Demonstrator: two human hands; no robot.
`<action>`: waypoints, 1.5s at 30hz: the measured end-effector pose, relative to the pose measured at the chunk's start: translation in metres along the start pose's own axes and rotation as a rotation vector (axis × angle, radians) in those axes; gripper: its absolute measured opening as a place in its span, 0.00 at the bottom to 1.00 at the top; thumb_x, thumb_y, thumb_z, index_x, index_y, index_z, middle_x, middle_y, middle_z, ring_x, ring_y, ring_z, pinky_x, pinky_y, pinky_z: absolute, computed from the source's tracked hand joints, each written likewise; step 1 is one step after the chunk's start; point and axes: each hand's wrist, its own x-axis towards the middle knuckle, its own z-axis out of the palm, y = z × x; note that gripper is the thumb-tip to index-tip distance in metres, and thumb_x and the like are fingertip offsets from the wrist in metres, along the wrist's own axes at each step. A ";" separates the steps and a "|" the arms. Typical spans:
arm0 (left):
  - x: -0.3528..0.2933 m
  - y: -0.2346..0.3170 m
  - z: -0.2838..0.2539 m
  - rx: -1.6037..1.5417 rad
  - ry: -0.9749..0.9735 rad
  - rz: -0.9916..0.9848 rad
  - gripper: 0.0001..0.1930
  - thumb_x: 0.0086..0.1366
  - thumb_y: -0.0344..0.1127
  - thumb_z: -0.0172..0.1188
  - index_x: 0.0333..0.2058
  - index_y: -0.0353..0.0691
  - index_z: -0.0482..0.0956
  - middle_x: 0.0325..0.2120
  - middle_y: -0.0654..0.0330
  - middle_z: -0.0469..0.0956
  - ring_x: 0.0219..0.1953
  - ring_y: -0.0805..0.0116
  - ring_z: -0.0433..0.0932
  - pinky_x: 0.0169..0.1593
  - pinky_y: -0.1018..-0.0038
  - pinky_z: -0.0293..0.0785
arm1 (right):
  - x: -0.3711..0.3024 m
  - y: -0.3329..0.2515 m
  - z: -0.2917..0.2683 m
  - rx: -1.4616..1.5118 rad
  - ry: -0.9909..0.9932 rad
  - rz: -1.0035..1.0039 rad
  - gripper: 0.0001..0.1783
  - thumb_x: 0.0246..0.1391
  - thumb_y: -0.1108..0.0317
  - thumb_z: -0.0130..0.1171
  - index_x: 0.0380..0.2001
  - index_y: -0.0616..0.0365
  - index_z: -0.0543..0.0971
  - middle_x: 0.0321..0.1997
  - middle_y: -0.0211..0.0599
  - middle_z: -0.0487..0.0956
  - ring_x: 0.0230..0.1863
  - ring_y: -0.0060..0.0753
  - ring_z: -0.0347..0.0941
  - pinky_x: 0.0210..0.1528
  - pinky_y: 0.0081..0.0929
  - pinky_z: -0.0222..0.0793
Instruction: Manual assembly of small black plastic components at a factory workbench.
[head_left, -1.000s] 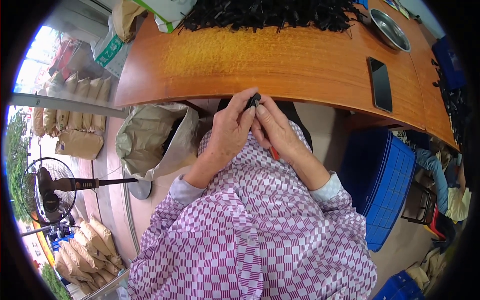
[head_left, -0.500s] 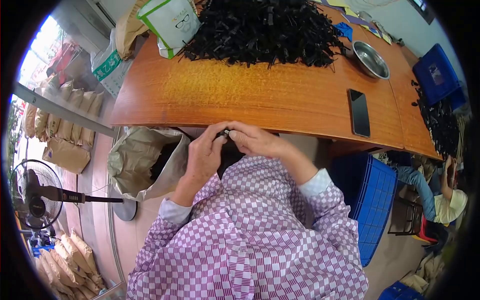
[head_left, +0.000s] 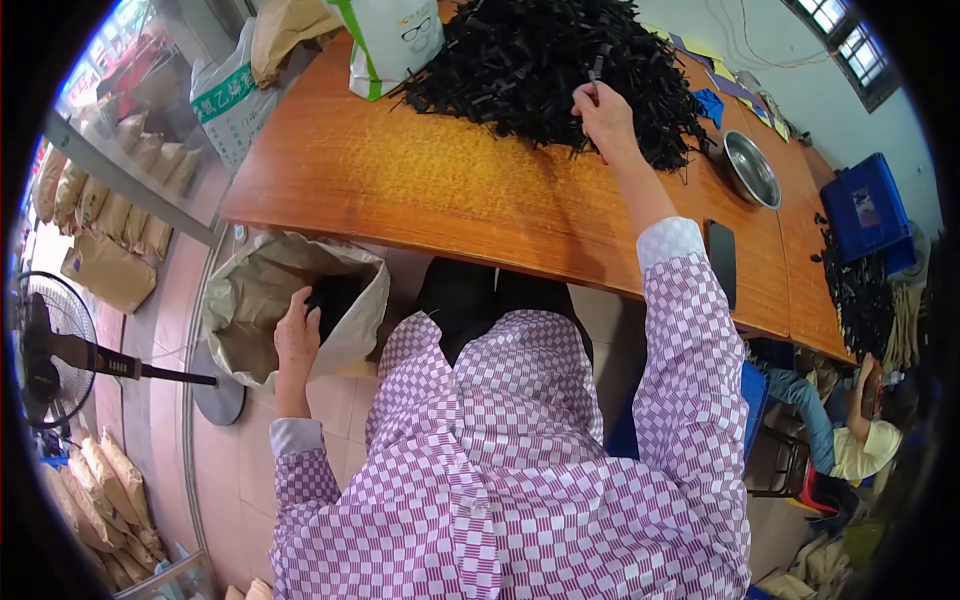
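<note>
A large heap of small black plastic pieces [head_left: 530, 70] covers the far middle of the wooden table [head_left: 400, 190]. At its near side my right hand [head_left: 608, 118] reaches over with fingers pinched on one small black piece [head_left: 597, 68]; its exact kind is too small to tell. My left hand [head_left: 296, 338] hangs at the mouth of a pale paper-lined sack [head_left: 245, 315] left of my lap, fingers apart and holding nothing visible. Inside that sack lie more black pieces [head_left: 338, 294], partly hidden by the sack's wall.
On the table stand a white-and-green bag [head_left: 395, 45], a steel bowl [head_left: 751, 170] and a dark phone [head_left: 720, 262], partly behind my right sleeve. A standing fan [head_left: 60, 350] is at far left. A co-worker [head_left: 840, 430] sits at far right near a blue crate [head_left: 868, 210].
My hands, together at the table's front edge before, have parted. The right went forward to the heap and the left moved to the sack. The small piece between them is no longer seen there.
</note>
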 end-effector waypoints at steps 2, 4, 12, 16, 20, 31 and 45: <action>0.000 0.000 0.006 -0.036 0.033 0.022 0.18 0.61 0.29 0.57 0.50 0.39 0.71 0.39 0.50 0.78 0.38 0.53 0.79 0.41 0.66 0.74 | -0.008 0.002 0.003 0.000 0.030 -0.015 0.12 0.56 0.66 0.55 0.38 0.65 0.74 0.24 0.35 0.77 0.21 0.21 0.71 0.24 0.21 0.66; 0.004 0.006 0.009 -0.086 0.107 0.096 0.17 0.61 0.29 0.58 0.50 0.39 0.71 0.40 0.51 0.78 0.40 0.52 0.78 0.42 0.65 0.74 | -0.020 0.007 0.007 0.022 0.118 -0.042 0.06 0.55 0.69 0.55 0.32 0.61 0.75 0.23 0.31 0.77 0.17 0.18 0.67 0.19 0.19 0.61; 0.013 0.088 -0.002 -0.299 0.277 0.228 0.14 0.62 0.25 0.55 0.48 0.37 0.73 0.39 0.55 0.77 0.38 0.63 0.79 0.39 0.74 0.74 | -0.105 0.043 0.031 0.555 0.021 0.309 0.05 0.54 0.73 0.57 0.36 0.56 0.74 0.28 0.33 0.79 0.17 0.19 0.67 0.15 0.17 0.61; 0.018 0.134 0.026 -0.854 -0.073 0.229 0.14 0.65 0.26 0.53 0.49 0.33 0.71 0.42 0.55 0.76 0.37 0.71 0.78 0.35 0.77 0.74 | -0.131 0.031 0.023 0.800 -0.009 0.426 0.07 0.56 0.72 0.57 0.38 0.55 0.73 0.30 0.34 0.79 0.17 0.18 0.67 0.15 0.16 0.61; 0.026 0.209 0.021 -1.196 -0.581 -0.066 0.20 0.69 0.35 0.51 0.57 0.36 0.63 0.42 0.50 0.77 0.37 0.67 0.80 0.34 0.81 0.74 | -0.148 0.024 0.016 0.866 -0.070 0.454 0.07 0.57 0.71 0.58 0.39 0.54 0.73 0.31 0.34 0.79 0.17 0.18 0.67 0.15 0.16 0.60; 0.029 0.256 0.069 -1.970 -0.946 -0.217 0.23 0.69 0.40 0.52 0.59 0.40 0.59 0.45 0.50 0.76 0.40 0.67 0.80 0.39 0.77 0.77 | -0.226 -0.006 0.018 0.871 -0.169 0.184 0.07 0.58 0.69 0.58 0.40 0.56 0.73 0.27 0.28 0.76 0.18 0.14 0.65 0.16 0.10 0.58; 0.000 0.280 0.041 -1.432 -0.731 0.008 0.28 0.66 0.33 0.56 0.61 0.40 0.56 0.41 0.52 0.76 0.38 0.70 0.79 0.36 0.82 0.74 | -0.265 0.011 0.039 0.788 0.004 0.046 0.07 0.60 0.74 0.55 0.41 0.63 0.73 0.29 0.27 0.75 0.20 0.12 0.64 0.21 0.11 0.61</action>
